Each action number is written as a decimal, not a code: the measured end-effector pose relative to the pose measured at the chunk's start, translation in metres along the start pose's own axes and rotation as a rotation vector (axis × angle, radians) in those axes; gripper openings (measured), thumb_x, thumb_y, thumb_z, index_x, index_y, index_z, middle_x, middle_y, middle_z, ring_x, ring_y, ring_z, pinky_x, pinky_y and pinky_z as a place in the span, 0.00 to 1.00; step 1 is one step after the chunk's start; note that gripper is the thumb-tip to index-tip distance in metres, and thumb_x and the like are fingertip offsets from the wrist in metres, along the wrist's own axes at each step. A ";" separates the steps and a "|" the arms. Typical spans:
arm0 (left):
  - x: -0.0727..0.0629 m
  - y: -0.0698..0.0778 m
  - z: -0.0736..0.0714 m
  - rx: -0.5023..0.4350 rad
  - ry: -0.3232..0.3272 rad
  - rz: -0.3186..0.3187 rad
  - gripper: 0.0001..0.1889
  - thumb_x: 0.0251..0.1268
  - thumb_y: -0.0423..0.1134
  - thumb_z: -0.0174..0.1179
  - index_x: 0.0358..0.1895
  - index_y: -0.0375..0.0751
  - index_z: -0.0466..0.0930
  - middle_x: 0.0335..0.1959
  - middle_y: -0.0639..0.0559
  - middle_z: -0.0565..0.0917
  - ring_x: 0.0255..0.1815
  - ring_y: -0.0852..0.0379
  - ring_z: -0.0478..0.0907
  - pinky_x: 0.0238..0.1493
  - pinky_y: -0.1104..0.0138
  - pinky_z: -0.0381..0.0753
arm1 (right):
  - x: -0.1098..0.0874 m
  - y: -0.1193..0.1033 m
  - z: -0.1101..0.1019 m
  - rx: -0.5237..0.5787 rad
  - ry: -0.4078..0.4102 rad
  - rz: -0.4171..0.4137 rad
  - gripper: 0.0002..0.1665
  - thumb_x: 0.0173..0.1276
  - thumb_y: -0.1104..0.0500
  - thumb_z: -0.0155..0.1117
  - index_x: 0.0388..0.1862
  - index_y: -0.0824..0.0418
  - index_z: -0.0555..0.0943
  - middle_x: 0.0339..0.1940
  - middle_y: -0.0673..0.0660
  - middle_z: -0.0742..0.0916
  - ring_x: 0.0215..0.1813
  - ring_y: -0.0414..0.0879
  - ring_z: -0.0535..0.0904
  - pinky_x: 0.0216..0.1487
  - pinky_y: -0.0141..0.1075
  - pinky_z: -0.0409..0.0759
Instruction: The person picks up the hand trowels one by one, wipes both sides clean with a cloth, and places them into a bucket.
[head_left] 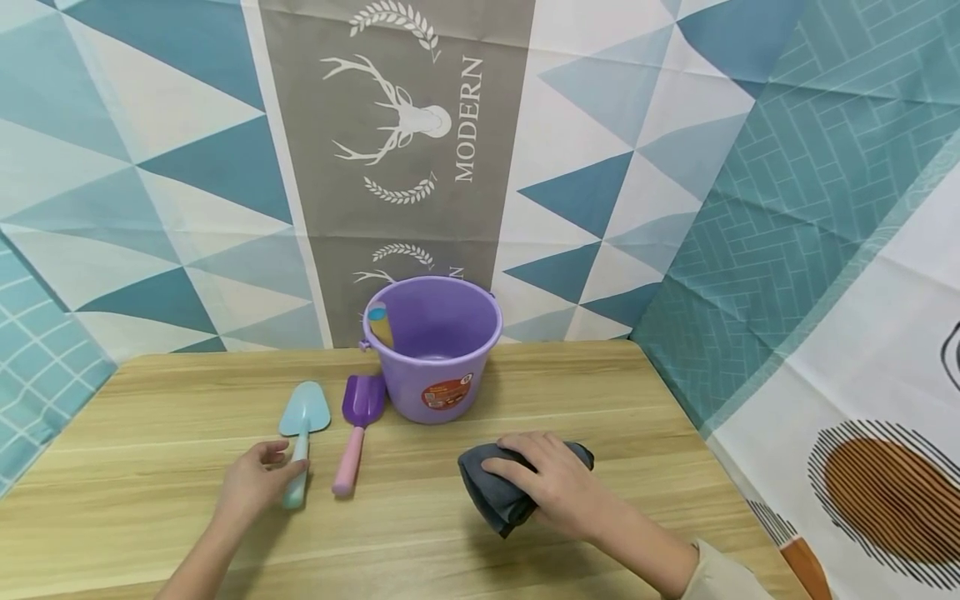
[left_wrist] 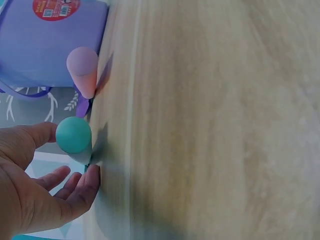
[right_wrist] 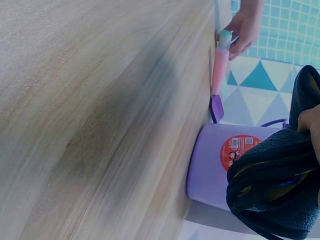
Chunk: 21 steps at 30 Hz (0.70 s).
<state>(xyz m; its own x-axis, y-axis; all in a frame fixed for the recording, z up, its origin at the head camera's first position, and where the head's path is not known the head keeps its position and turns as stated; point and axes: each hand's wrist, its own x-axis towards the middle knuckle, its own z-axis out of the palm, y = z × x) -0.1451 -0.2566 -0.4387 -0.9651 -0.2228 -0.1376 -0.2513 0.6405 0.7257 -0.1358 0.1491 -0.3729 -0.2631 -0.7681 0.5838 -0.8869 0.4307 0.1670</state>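
While light-blue shovel (head_left: 302, 438) lies on desk (head_left: 405, 542), my left hand (head_left: 257, 482) straddles its handle (head_left: 296, 493), fingers loosely bent, not closed; best squeeze evenly from both sides. Right hand (head_left: 558, 483) grips folded dark cloth (head_left: 487, 496) near purple bucket (head_left: 408, 392).

Looks like an indoor nook, too screened to tell home from studio. Walled by creased, printed fabric (head_left: 600, 125) behind the back edge and past both sides of the tabletop (head_left: 405, 542).
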 end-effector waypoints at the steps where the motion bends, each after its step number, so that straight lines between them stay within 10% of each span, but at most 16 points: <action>1: 0.001 0.000 0.001 0.003 0.001 -0.003 0.37 0.58 0.50 0.62 0.62 0.26 0.63 0.57 0.25 0.71 0.57 0.30 0.70 0.50 0.48 0.75 | 0.000 0.000 0.000 0.000 -0.001 0.000 0.44 0.36 0.57 0.82 0.56 0.53 0.74 0.52 0.57 0.79 0.51 0.49 0.77 0.47 0.42 0.79; 21: 0.006 0.008 0.003 0.088 -0.021 0.004 0.36 0.56 0.45 0.59 0.59 0.18 0.62 0.48 0.26 0.77 0.44 0.37 0.77 0.38 0.58 0.78 | -0.002 0.001 0.001 -0.010 0.014 0.001 0.41 0.38 0.60 0.81 0.56 0.53 0.75 0.52 0.58 0.79 0.52 0.49 0.77 0.48 0.42 0.78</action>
<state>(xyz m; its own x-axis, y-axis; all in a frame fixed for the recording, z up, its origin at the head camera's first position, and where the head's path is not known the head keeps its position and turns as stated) -0.1530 -0.2503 -0.4362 -0.9673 -0.2052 -0.1492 -0.2518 0.7038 0.6643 -0.1361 0.1510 -0.3748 -0.2587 -0.7608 0.5952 -0.8827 0.4364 0.1742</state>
